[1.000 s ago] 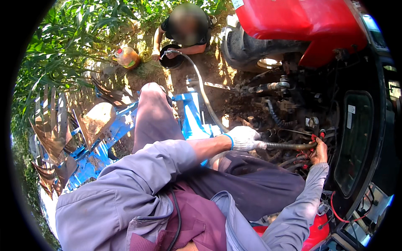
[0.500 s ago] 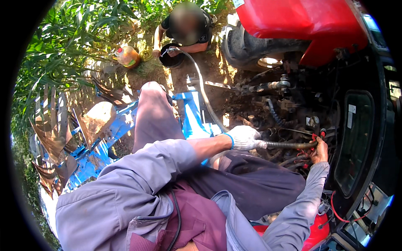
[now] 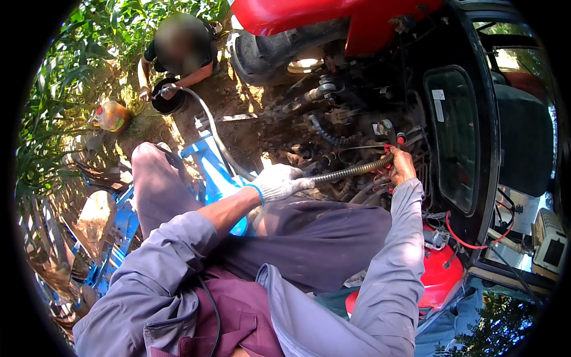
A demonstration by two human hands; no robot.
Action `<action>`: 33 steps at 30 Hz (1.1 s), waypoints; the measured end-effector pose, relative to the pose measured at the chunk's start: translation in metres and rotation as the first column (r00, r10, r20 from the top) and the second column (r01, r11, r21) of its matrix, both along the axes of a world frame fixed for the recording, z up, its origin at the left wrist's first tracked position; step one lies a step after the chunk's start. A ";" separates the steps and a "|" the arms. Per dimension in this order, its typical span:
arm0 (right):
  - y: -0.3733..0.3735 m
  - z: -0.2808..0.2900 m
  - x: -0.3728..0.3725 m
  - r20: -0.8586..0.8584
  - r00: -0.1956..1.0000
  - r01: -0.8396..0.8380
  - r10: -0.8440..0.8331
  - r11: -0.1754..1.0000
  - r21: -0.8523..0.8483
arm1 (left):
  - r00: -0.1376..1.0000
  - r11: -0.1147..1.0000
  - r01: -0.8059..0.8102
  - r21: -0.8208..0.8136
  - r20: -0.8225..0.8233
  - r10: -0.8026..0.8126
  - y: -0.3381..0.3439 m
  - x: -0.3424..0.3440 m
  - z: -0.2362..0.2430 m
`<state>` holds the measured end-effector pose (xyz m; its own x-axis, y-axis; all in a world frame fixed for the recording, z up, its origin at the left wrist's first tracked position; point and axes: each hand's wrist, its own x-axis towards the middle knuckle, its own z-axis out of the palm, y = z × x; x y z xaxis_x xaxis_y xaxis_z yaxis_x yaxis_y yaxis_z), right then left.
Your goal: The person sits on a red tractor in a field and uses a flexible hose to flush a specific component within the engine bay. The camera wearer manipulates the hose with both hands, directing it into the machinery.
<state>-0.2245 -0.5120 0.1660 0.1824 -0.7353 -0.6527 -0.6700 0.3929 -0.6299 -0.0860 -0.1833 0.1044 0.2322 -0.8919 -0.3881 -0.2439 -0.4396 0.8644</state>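
My left hand [image 3: 281,184], in a white glove with blue cuff, is closed around a ribbed metal-sheathed hose [image 3: 351,171]. My bare right hand [image 3: 401,168] is closed on the hose's right end, beside red fittings [image 3: 401,141] among the dark linkages and pipes behind a red tractor. From my left hand the hose curves up to a co-worker's hands [image 3: 169,91], which hold its metal tip over a black bucket [image 3: 168,107]. Exactly how my right fingers sit on the fittings is partly hidden.
A crouching co-worker [image 3: 181,47] is beside a large tyre [image 3: 262,56] and red bodywork [image 3: 285,12]. A yellow jug [image 3: 112,117] stands near corn plants [image 3: 71,71]. A blue implement [image 3: 214,160] with rusty blades lies left and below my legs. The cab window [image 3: 452,137] borders the right.
My view has turned rightward, so the scene sits further left and higher, showing more of the cab. Both my hands keep hold of the hose; the co-worker still holds the far end.
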 end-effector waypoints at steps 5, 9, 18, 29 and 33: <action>-0.010 -0.013 -0.012 0.079 0.996 0.034 -0.038 0.998 0.050 | 1.000 1.000 0.007 0.029 0.026 -0.008 0.001 0.000 0.005; -0.019 -0.013 -0.027 0.085 0.995 0.056 -0.061 0.997 0.053 | 0.999 0.999 0.024 0.027 -0.032 -0.023 -0.001 -0.006 0.008; -0.004 -0.002 -0.006 0.033 0.996 0.085 -0.085 0.996 0.004 | 0.999 0.999 0.042 -0.015 0.034 -0.042 0.000 0.001 0.011; -0.006 -0.002 -0.007 -0.004 0.999 0.046 -0.046 0.999 0.015 | 1.000 1.000 0.009 -0.002 0.007 -0.009 0.002 -0.001 0.008; -0.003 -0.003 -0.007 0.005 1.000 0.028 -0.028 1.000 0.012 | 1.000 0.999 0.024 0.023 0.004 -0.024 0.005 0.001 0.009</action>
<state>-0.2313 -0.5151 0.1632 0.1655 -0.7325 -0.6604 -0.6555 0.4186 -0.6286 -0.0850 -0.1788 0.1130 0.2123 -0.8883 -0.4072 -0.2588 -0.4529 0.8532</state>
